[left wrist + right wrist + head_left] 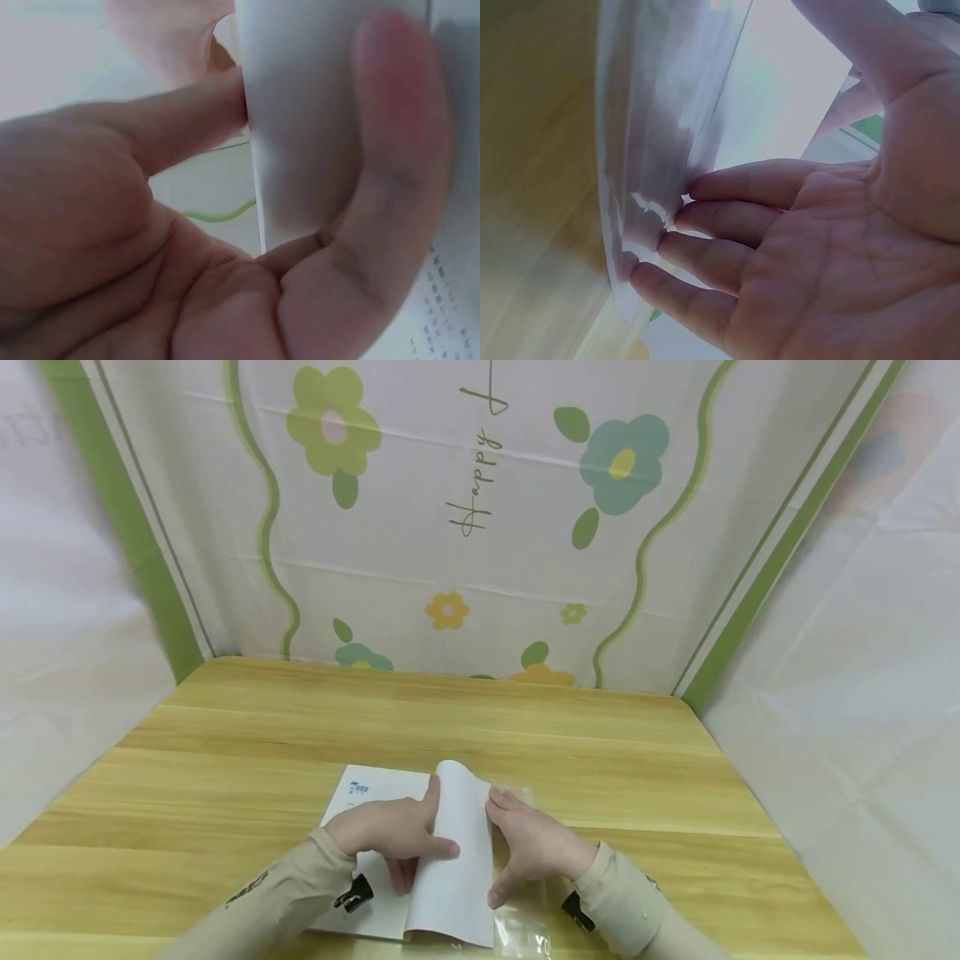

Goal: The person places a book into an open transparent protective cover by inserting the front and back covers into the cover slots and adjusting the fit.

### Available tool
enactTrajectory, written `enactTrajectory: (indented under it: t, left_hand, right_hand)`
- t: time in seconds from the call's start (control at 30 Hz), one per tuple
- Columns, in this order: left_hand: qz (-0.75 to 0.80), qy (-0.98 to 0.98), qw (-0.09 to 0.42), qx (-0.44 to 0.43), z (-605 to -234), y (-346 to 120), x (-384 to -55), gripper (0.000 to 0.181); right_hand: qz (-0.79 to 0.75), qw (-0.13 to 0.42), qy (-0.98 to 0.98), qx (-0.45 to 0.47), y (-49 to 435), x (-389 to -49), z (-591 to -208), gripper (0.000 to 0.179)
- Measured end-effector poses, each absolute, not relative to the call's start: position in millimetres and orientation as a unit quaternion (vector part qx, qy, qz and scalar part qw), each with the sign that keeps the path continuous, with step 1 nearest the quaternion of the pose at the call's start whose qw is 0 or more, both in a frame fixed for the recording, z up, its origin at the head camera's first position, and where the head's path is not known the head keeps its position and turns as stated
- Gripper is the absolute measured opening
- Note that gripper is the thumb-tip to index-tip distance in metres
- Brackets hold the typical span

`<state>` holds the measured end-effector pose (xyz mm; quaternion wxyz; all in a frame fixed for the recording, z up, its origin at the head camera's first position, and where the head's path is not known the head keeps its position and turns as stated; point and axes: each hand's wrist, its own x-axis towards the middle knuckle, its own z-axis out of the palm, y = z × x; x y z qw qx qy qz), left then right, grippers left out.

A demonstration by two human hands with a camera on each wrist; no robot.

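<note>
A white book [367, 906] with a small blue print lies on the table near the front. One blank white leaf [457, 810] of it stands raised and slightly bowed at the middle. My left hand [393, 831] holds this leaf, thumb on one face and fingers on the other; in the left wrist view a bent finger [401, 142] lies against the white paper. To the right, a clear plastic cover [521, 918] sticks out from under the leaf. My right hand [536, 843] has its fingers nearly straight, fingertips at the shiny clear plastic [652, 150].
The book rests on a wood-grain table [247, 752]. A white cloth with flowers [480, 568] hangs upright behind the table's back edge, and pale cloth sides [847, 693] rise at left and right. Black wrist straps [352, 893] show below both sleeves.
</note>
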<state>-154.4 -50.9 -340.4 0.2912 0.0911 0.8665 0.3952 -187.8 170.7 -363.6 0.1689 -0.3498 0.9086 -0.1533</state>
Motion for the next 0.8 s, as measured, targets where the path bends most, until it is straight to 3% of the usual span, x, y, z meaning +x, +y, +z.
enactTrajectory:
  t: [0.2, 0.5, 0.8]
  left_hand:
    - [0.447, 0.838, 0.295, 0.099, -344.0, -52.4, -160.4, 0.075]
    - [0.455, 0.84, 0.281, 0.091, -345.2, -50.1, -162.2, 0.07]
    - [0.473, 0.823, 0.301, 0.09, -344.1, -55.7, -165.3, 0.061]
  right_hand:
    - [-0.158, 0.17, 0.91, -0.344, 172.2, -187.2, -364.5, 0.125]
    - [-0.159, 0.172, 0.908, -0.347, 172.8, -188.5, -362.0, 0.125]
    - [-0.156, 0.169, 0.907, -0.353, 172.4, -188.6, -362.9, 0.124]
